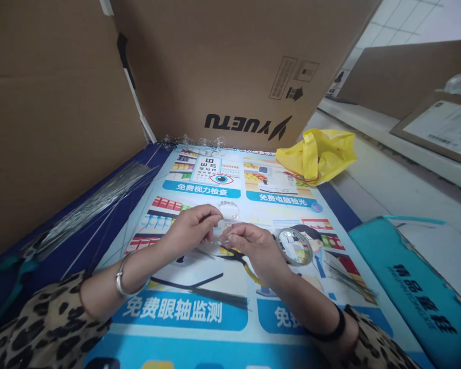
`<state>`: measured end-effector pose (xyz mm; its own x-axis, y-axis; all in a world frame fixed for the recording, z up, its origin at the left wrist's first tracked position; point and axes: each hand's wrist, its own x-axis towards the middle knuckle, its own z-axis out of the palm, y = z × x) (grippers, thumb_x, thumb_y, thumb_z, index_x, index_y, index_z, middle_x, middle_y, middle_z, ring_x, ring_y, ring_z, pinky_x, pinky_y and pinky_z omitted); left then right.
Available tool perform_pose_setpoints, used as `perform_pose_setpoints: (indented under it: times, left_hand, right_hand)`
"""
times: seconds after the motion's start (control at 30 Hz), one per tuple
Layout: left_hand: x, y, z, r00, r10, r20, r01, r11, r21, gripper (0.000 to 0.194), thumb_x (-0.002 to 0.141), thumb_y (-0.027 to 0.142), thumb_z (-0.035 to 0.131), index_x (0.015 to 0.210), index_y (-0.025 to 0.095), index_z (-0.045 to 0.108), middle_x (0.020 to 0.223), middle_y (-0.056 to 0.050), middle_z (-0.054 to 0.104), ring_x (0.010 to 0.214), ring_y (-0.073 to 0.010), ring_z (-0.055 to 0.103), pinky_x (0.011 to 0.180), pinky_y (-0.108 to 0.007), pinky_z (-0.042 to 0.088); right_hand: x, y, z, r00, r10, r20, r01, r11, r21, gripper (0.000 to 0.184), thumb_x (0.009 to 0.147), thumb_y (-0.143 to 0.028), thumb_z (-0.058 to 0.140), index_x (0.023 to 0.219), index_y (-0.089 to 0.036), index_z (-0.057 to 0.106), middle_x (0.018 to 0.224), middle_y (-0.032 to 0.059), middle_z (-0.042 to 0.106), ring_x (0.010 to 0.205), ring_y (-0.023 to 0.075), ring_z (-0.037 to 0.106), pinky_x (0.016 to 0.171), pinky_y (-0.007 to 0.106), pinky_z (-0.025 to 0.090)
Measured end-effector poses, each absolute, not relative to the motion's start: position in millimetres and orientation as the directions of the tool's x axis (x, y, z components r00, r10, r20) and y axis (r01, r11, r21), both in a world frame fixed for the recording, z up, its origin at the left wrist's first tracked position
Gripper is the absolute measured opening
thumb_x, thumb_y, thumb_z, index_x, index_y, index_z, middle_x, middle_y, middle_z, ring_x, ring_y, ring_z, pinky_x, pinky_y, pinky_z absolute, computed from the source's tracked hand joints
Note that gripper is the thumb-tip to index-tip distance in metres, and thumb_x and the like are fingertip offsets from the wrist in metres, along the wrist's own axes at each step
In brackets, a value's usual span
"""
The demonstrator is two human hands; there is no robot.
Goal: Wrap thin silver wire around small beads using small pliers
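1. The left grip (pixel 195 225) pinches a fine beaded wire piece (pixel 235 216) between thumb and forefinger; the right grip (pixel 255 248) pinches it too, close by.
2. The piece is above the printed sheet (pixel 200 348), its small loop showing just beyond the fingertips.
3. A round dish (pixel 310 259) sits beside the right hand; its contents are too small to tell.
4. A crumpled yellow bag (pixel 322 156) rests at the sheet's far right corner, its inside hidden.
5. A teal box (pixel 403 287) lies along the worktop's (pixel 338 205) right side; its contents are hidden.
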<state>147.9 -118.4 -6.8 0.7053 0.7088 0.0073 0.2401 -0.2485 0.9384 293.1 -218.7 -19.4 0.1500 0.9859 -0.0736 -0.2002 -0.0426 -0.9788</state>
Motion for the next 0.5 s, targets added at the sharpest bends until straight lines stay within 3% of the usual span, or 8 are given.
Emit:
perform_pose_setpoints:
  times: [0.3, 0.5]
  left_hand:
    - [152.8, -129.2, -6.3, 0.585, 0.802, 0.123, 0.259, -0.328, 0.908, 0.012, 0.083, 0.026, 0.048, 0.075, 0.021, 0.056, 0.044, 0.008, 0.045, 0.038, -0.0083, 0.044, 0.045, -0.02, 0.035]
    - [153.9, -131.9, -6.7, 0.538, 0.837, 0.102, 0.259, -0.279, 0.925, 0.012, 0.082, 0.025, 0.048, 0.074, 0.02, 0.055, 0.044, 0.008, 0.045, 0.037, -0.0079, 0.043, 0.044, -0.02, 0.035]
  right_hand:
    - [294.7, -218.5, -22.2, 0.1, 0.994, -0.043, -0.069, -0.037, -0.997, 0.014, 0.074, -0.033, 0.063, 0.073, -0.019, 0.064, 0.077, 0.0006, 0.064, 0.07, 0.0125, 0.055, 0.069, 0.028, 0.043]
    - [295.2, -218.1, -24.0, 0.094, 0.995, -0.037, 0.028, -0.04, -0.999, 0.013, 0.074, -0.032, 0.062, 0.072, -0.019, 0.064, 0.077, 0.0003, 0.064, 0.072, 0.0127, 0.055, 0.069, 0.027, 0.042]
